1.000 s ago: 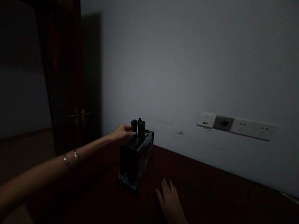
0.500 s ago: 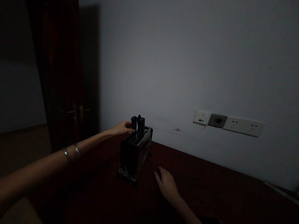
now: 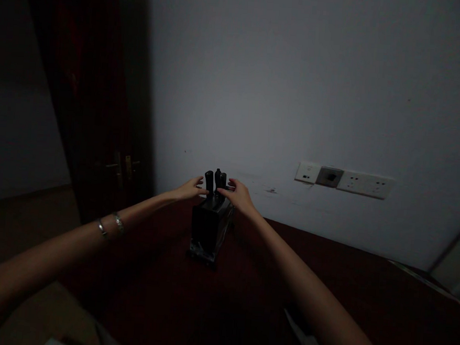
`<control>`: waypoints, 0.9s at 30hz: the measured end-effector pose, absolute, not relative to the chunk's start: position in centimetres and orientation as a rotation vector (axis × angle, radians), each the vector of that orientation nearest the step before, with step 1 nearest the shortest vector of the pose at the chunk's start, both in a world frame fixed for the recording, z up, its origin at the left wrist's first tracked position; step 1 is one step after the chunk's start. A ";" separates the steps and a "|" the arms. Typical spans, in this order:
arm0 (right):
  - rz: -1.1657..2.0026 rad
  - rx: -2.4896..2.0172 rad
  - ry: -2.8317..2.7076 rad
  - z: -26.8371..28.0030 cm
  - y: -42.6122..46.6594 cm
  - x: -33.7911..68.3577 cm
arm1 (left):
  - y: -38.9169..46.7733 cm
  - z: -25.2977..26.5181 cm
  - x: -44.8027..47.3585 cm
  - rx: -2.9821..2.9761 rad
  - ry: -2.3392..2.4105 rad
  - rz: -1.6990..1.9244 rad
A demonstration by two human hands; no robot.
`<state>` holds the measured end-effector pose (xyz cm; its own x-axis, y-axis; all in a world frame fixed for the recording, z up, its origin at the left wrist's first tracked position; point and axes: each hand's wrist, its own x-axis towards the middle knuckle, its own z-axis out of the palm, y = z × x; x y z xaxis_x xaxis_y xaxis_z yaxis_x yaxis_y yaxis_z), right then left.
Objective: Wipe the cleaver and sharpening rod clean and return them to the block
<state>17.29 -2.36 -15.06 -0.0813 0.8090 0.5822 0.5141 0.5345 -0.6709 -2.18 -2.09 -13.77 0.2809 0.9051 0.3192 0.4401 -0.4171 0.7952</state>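
Note:
A black knife block (image 3: 204, 226) stands upright on the dark red table, with several black knife handles (image 3: 209, 182) rising from its top. My left hand (image 3: 189, 188) is at the left of the handles, thumb and fingers apart, its tips close to the leftmost handle. From the other side my right hand (image 3: 239, 196) reaches over the block's top, its thumb at the right handle (image 3: 223, 179) and its fingers spread. Whether either hand touches a handle is hard to make out in the dim light. Two bracelets circle my left forearm.
Behind the table (image 3: 262, 280) rises a pale wall with a row of sockets (image 3: 345, 179) at the right. A dark door (image 3: 87, 131) with a handle stands at the left. A pale flat piece (image 3: 301, 335) lies by my right forearm.
My right hand has risen from the table beside the block to the knife handles. My left hand stays by the left handle. The view has shifted slightly.

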 end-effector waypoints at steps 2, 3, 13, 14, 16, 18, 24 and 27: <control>0.295 -1.169 -1.763 -15.2 -1.9 16.8 | -2.9 -13.1 -2.7 1.945 1.339 1.074; 0.264 -1.193 -1.765 -15.3 -1.8 16.6 | -3.3 -12.7 -3.0 1.947 1.358 1.092; 0.123 -1.288 -1.797 -14.5 -2.1 16.1 | -6.5 -10.6 -5.0 1.797 1.220 1.411; 0.116 -1.292 -1.802 -14.4 -2.1 16.1 | -6.7 -10.4 -5.0 1.782 1.194 1.432; 0.104 -1.298 -1.807 -13.9 -2.3 16.0 | -7.1 -10.0 -5.0 1.762 1.153 1.448; 0.090 -1.298 -1.807 -13.3 -2.4 16.0 | -7.5 -9.8 -4.9 1.764 1.130 1.445; -0.017 -1.283 -1.805 -9.9 -2.2 15.9 | -8.4 -9.2 -4.6 1.814 1.095 1.455; -0.070 -1.243 -1.781 -7.5 -2.1 15.8 | -8.7 -8.8 -4.4 1.808 1.074 1.495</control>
<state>15.82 -2.11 -7.50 -0.0543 0.7078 0.7043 0.7608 0.4862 -0.4299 -4.43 -8.66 -8.80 0.0604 0.8469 0.5283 0.2299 -0.5268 0.8183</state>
